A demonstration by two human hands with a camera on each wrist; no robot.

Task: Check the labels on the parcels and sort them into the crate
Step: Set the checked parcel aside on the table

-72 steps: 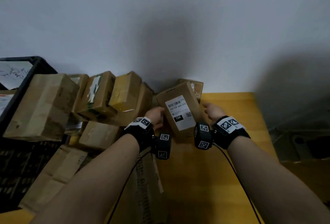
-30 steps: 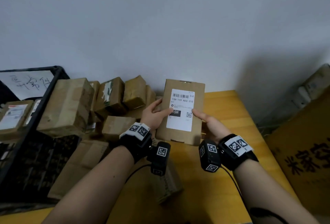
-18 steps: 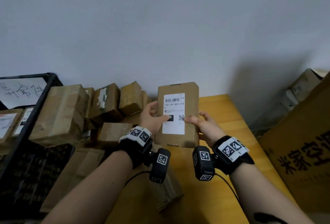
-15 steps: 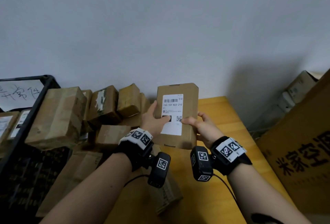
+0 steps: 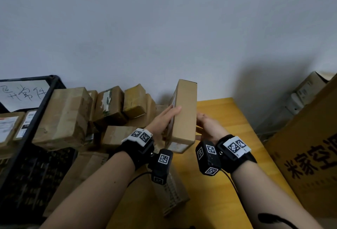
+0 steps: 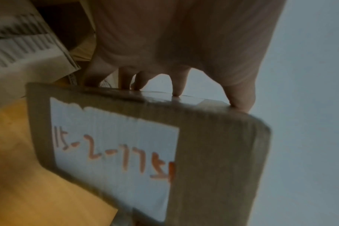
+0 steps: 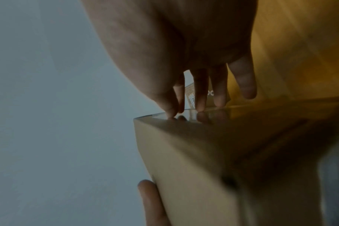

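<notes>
I hold a flat brown parcel (image 5: 184,115) upright above the yellow table (image 5: 228,164), its narrow side towards me. My left hand (image 5: 162,121) grips its left face, thumb lying over the narrow side. My right hand (image 5: 205,126) presses straight fingertips (image 7: 201,107) against the opposite face. In the left wrist view the parcel's end (image 6: 213,160) carries a white label (image 6: 116,145) with red handwriting. The printed label faces left, almost out of sight. The black crate (image 5: 45,97) stands at the far left with labelled parcels inside.
A pile of brown parcels (image 5: 65,115) leans between the crate and the wall. Another parcel (image 5: 173,192) lies on the table under my left wrist. A large printed carton (image 5: 310,146) stands at the table's right edge. The wall is close behind.
The parcel has turned about its upright axis: the printed label that faced me now faces left. My right thumb has left the label face; my left thumb now lies on the narrow side.
</notes>
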